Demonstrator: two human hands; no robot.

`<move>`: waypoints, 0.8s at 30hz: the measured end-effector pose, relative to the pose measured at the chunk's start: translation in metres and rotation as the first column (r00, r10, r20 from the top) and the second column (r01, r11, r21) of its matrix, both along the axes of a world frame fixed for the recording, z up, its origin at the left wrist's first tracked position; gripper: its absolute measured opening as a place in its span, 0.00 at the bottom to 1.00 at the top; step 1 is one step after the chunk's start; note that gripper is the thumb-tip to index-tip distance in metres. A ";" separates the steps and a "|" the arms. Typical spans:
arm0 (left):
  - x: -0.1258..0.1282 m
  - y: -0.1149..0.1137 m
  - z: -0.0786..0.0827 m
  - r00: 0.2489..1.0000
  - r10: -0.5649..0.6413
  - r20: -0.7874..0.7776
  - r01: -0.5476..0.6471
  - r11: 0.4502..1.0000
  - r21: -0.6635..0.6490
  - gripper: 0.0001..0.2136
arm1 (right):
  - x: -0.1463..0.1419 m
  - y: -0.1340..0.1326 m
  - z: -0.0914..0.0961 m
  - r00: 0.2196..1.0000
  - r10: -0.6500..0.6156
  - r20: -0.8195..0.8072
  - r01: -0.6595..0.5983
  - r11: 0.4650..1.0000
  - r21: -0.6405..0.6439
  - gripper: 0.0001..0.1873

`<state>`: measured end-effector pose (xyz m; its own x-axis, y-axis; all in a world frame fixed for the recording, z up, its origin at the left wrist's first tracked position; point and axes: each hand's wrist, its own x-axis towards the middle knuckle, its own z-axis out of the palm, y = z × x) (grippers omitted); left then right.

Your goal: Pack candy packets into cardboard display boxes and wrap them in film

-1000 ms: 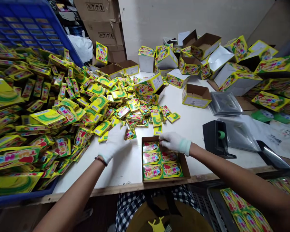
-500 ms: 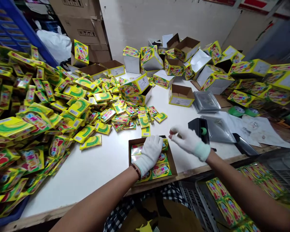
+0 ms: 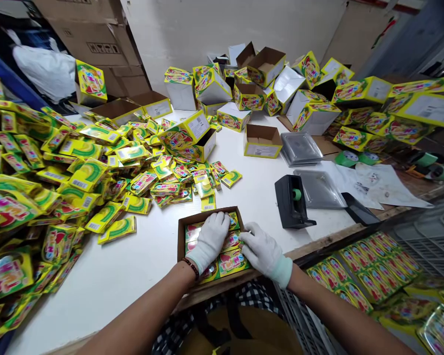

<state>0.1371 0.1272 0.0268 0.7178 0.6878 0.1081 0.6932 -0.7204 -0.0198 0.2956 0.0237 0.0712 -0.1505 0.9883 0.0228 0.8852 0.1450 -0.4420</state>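
An open brown-lined carton (image 3: pixel 181 242) sits at the table's front edge, tilted slightly, with flat yellow-green candy packs (image 3: pixel 232 261) lying in rows inside it. My left hand (image 3: pixel 211 237), in a white glove, lies over the packs with its fingers stretched toward the far side. At the carton's right wall is my right hand (image 3: pixel 261 250), also gloved, its fingers bent over the rim and gripping it. Under the left palm some packs are hidden. Just beyond the carton lies a single pack (image 3: pixel 208 202).
A large heap of packs (image 3: pixel 85 172) covers the left side. Empty cartons (image 3: pixel 262 143) are piled at the back. A black tape dispenser (image 3: pixel 290 202) and clear plastic trays (image 3: pixel 318 190) stand to the right. Crates with packs (image 3: pixel 370 271) sit below the table's right edge.
My right hand has come left and down from the air near the tape dispenser to the carton's right wall. My left hand stays on the packs. The view has shifted right.
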 end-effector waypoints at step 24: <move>-0.011 -0.012 -0.005 0.953 -0.301 0.036 0.303 0.943 -0.136 0.24 | -0.005 -0.005 -0.016 0.995 -0.050 0.090 0.038 0.991 0.129 0.07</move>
<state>0.1262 0.1149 0.0221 0.8933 0.4478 0.0390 0.4421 -0.8909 0.1036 0.2904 0.0187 0.0548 -0.1143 0.9840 0.1365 0.9282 0.1548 -0.3384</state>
